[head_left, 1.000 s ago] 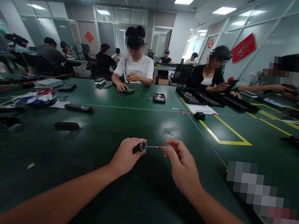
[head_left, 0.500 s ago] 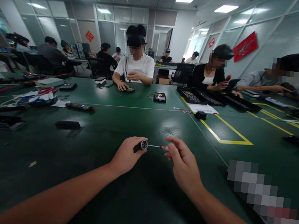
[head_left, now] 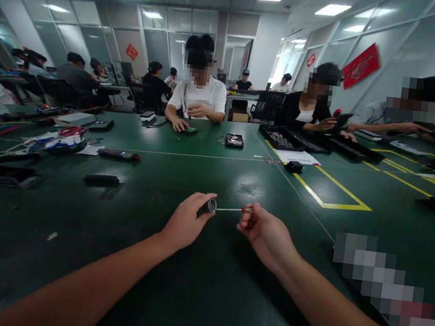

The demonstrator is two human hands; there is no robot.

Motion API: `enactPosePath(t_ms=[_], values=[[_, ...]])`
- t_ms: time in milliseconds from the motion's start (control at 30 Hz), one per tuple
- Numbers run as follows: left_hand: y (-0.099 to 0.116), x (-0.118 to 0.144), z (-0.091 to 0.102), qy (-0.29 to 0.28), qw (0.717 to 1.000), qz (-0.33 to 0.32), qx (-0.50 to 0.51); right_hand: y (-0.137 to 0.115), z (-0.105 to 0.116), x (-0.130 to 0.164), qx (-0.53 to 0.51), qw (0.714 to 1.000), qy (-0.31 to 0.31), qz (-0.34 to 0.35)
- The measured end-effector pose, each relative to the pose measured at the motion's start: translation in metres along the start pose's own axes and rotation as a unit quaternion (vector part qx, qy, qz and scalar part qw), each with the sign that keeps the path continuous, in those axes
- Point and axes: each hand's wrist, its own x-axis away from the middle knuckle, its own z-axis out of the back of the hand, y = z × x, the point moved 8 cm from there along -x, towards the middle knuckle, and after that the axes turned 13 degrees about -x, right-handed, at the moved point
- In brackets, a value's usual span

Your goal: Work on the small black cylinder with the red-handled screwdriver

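Observation:
Between the thumb and fingers of my left hand (head_left: 184,221) is a short dark cylinder (head_left: 210,205), its round, silvery-rimmed end facing me. My right hand (head_left: 267,237) is closed round the reddish handle of a screwdriver (head_left: 231,209). The thin metal shaft points left and its tip is at the right side of the cylinder; whether it sits in a screw there is too small to tell. Both hands are raised over the green table (head_left: 185,296).
At left lie a black bar-shaped part (head_left: 101,180), a dark cylindrical tool (head_left: 118,155), red-handled scissors (head_left: 73,131) and cables. A small black block (head_left: 294,166) sits near yellow tape (head_left: 347,206). Across the table, a person in white (head_left: 197,97) works near an opened device (head_left: 234,141).
My right fingers have curled further round the screwdriver handle and the wrist has turned. The cylinder has tilted slightly and risen a little in my left hand.

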Motion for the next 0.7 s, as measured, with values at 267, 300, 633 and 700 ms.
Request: enactPosePath(t_ms=[267, 300, 633, 700], values=[[-0.004, 0.0, -0.002, -0.023, 1.0, 0.003, -0.005, -0.019, -0.003, 0.005, 0.043, 0.989, -0.003, 0.138], [-0.002, 0.0, -0.002, -0.024, 1.0, -0.003, -0.006, -0.02, -0.005, 0.007, 0.063, 0.986, -0.006, 0.152], [-0.001, 0.001, -0.003, -0.026, 1.0, 0.003, -0.012, -0.027, -0.013, 0.013, 0.149, 0.969, -0.039, 0.191], [-0.001, 0.001, -0.003, -0.027, 1.0, 0.0, -0.012, -0.028, -0.015, 0.014, 0.16, 0.967, -0.046, 0.193]])
